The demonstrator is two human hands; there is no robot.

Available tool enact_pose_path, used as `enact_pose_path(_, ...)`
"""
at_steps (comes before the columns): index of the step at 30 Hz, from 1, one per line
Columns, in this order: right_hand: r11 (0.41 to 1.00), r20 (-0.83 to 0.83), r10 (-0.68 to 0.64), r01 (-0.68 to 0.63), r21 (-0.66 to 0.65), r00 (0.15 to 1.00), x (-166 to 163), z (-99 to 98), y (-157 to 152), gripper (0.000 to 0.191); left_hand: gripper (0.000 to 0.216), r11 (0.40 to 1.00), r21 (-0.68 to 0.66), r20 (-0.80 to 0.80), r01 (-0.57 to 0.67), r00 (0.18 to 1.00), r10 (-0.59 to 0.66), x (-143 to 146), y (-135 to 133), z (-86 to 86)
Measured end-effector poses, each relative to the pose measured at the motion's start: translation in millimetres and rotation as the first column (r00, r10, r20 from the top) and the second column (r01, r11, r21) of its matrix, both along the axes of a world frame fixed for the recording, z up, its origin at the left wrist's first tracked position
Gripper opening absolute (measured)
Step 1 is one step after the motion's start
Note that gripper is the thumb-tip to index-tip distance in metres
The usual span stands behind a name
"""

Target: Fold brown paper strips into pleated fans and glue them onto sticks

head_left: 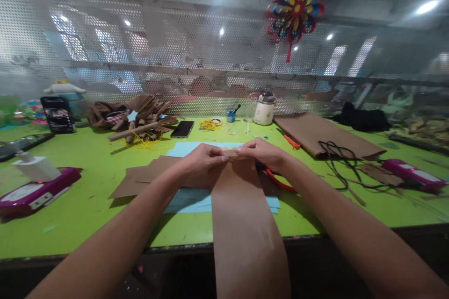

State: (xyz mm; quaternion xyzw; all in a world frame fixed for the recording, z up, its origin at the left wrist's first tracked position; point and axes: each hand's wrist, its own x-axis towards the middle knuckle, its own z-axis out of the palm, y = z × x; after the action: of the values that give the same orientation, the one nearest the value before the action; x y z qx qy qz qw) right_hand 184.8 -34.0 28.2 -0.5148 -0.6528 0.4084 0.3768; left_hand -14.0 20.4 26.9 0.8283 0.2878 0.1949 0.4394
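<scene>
A long strip of brown kraft paper (245, 215) runs from between my hands down over the table's front edge. My left hand (205, 159) pinches its far end, where a narrow fold shows. Close beside it, my right hand (263, 153) grips the same end with thumb and fingers. Under the strip lie more brown paper pieces (140, 178) and light blue paper sheets (191, 202). Red-handled scissors (280, 182) lie by my right forearm, partly hidden by it.
At the back left sits a bundle of rolled brown paper (136, 124) beside a phone (182, 129). A blue jar (231, 116), a white bottle (264, 110), an orange cutter (292, 140) and folded brown paper (326, 133) stand or lie further back. Purple power strips (42, 194) flank the green table (94, 224).
</scene>
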Motion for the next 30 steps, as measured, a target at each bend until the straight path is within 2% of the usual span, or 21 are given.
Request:
enact_pose_path(3,0.999,0.026,0.029,-0.029,-0.014,0.999,1.4,0.5,-0.6,0.037,0.026,1.0,-0.016,-0.01,0.001,1.0,-0.002,-0.1,-1.9,1.9)
enact_pose_path(12,0.996,0.077,0.091,-0.092,0.005,0.993,0.2,3.1,-4.5,0.03,0.026,1.0,-0.019,-0.01,0.008,1.0,-0.009,0.2,-6.4,4.3)
enact_pose_path(19,0.989,0.219,0.094,-0.117,0.094,0.971,-1.0,2.4,-3.4,0.036,0.024,0.998,-0.054,0.0,-0.03,1.0,0.03,0.5,-6.0,4.8)
enact_pose_path(30,0.999,0.036,0.018,-0.02,0.031,0.999,-1.9,-1.4,-0.5,0.027,0.021,1.0,0.001,0.013,0.01,1.0,-0.01,1.7,-7.9,4.4)
